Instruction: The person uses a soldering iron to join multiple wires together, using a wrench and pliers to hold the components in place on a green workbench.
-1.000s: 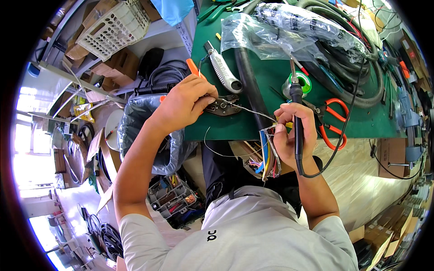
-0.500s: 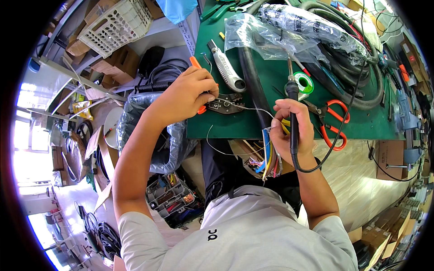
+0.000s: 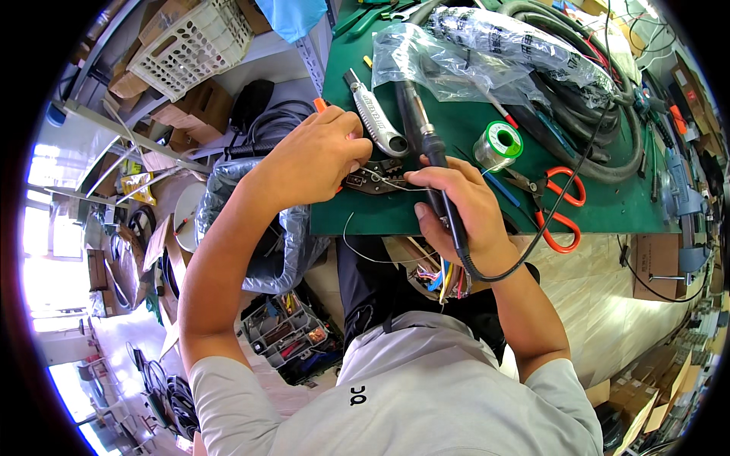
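My right hand (image 3: 473, 204) is wrapped around a black soldering iron (image 3: 455, 222), its metal tip pointing away over a thick black cable. My left hand (image 3: 315, 158) is closed in a pinch at one end of a thin silvery wire (image 3: 393, 183). That wire stretches across to the fingers of my right hand. Below it lie wire strippers (image 3: 371, 181), their orange handle partly covered by my left hand. Bundled coloured cores (image 3: 450, 283) of the cable hang over the bench's near edge, partly behind my right hand.
On the green bench (image 3: 608, 205) lie a utility knife (image 3: 374, 118), a solder spool (image 3: 498, 147) and red-handled scissors (image 3: 560, 228). Behind them are plastic wrap (image 3: 456, 64) and coiled black cable (image 3: 620, 163). A lined bin (image 3: 293, 251) stands left of the bench.
My right hand has moved left and away from me with the soldering iron, closer to my left hand. The iron's tip now sits over the black cable. The wire between the hands is shorter.
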`<action>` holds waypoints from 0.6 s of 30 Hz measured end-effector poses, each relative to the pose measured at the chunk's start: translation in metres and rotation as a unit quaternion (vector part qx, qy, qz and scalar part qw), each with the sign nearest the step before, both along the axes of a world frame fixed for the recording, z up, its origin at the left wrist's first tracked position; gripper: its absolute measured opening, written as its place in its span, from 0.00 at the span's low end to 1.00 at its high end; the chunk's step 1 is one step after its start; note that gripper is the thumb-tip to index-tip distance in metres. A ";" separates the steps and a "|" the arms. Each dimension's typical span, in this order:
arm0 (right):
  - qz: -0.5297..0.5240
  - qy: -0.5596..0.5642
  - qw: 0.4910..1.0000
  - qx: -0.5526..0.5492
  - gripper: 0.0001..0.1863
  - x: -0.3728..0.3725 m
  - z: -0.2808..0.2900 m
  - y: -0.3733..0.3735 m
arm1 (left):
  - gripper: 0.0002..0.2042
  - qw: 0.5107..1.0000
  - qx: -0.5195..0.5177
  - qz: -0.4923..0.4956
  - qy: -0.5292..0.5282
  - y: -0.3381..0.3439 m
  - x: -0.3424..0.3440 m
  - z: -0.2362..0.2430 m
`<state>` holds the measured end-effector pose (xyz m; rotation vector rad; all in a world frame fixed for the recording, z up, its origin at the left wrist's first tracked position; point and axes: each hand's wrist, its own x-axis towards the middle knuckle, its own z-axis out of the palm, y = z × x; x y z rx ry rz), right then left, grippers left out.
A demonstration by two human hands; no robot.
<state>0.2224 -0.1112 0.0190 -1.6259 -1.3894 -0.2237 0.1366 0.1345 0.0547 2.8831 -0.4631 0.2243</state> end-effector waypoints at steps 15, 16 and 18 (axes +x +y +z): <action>-0.006 0.015 0.999 0.036 0.16 -0.002 -0.006 0.001 | 0.13 0.998 -0.040 -0.042 -0.027 -0.016 -0.004 -0.018; -0.007 0.015 0.999 0.036 0.16 -0.001 -0.006 0.001 | 0.12 0.998 -0.047 -0.042 -0.028 -0.016 -0.005 -0.019; -0.011 0.019 0.999 0.042 0.16 -0.001 -0.008 0.001 | 0.11 0.997 -0.061 -0.041 -0.028 -0.015 -0.007 -0.021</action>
